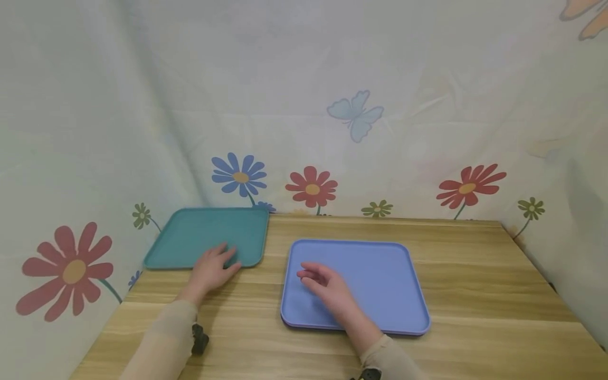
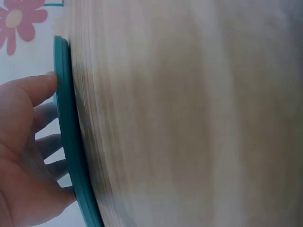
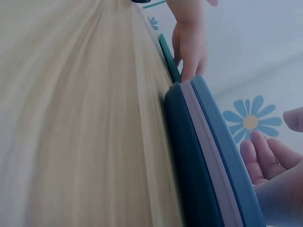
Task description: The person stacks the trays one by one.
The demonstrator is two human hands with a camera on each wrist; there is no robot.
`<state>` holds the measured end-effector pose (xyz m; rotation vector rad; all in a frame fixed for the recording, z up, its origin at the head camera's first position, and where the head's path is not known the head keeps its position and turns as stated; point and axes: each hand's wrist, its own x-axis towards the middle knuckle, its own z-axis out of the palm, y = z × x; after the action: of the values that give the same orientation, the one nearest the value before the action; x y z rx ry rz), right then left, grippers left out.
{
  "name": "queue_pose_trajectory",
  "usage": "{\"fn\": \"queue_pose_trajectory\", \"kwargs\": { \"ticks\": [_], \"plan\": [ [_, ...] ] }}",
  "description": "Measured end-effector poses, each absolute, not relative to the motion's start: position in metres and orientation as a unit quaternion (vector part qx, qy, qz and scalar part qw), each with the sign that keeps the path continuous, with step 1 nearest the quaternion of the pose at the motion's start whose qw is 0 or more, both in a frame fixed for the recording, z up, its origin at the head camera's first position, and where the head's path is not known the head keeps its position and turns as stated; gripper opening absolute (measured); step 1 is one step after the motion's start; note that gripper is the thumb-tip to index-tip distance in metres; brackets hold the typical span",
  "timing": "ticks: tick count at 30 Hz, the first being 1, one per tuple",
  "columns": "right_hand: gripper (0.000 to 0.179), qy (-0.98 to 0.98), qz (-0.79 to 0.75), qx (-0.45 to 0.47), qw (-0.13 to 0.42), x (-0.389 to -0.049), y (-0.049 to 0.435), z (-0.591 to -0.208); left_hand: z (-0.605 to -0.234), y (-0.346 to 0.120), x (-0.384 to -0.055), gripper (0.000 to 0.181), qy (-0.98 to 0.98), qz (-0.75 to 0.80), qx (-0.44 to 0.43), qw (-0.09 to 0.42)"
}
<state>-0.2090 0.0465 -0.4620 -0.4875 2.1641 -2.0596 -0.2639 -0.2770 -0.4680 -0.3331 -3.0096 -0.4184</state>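
My left hand point(image 1: 210, 270) is at the near edge of a teal rectangular tray point(image 1: 190, 232) on the left, its fingers spread over the surface. In the left wrist view, the thumb and fingers come down on the top of the tray's rim point(image 2: 71, 123) without curling round it. Above a periwinkle-blue tray point(image 1: 380, 279) is my right hand point(image 1: 330, 290), fingers loosely bent and nothing in them. From the right wrist, that blue tray point(image 3: 227, 146) tops a stack, over a lilac tray point(image 3: 208, 144) and a dark one point(image 3: 187, 151); this hand point(image 3: 279, 175) appears apart from it.
Both the single tray and the stack lie on a wood-grain table point(image 1: 475, 295), with a strip of tabletop between them. A pale cloth point(image 1: 285, 79) printed with flowers and butterflies hangs behind the table and along both sides.
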Motion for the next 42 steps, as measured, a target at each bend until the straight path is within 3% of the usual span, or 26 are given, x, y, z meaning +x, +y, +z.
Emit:
{"fn": "queue_pose_trajectory", "kwargs": {
  "ticks": [5,19,42],
  "plan": [
    [0.041,0.718,-0.673,-0.169,0.055,-0.209,0.035,-0.462,-0.467,-0.279,-0.263,0.052,-0.986,-0.136,-0.101,0.011],
    [0.041,0.726,-0.666,-0.171,0.024,-0.219,0.002,-0.457,-0.466,-0.279,-0.255,0.049,-0.983,-0.143,-0.117,0.002],
    [0.05,0.709,-0.695,-0.118,0.012,-0.226,-0.038,-0.449,-0.46,-0.266,-0.218,0.044,-0.976,-0.155,-0.145,0.04]
  ]
}}
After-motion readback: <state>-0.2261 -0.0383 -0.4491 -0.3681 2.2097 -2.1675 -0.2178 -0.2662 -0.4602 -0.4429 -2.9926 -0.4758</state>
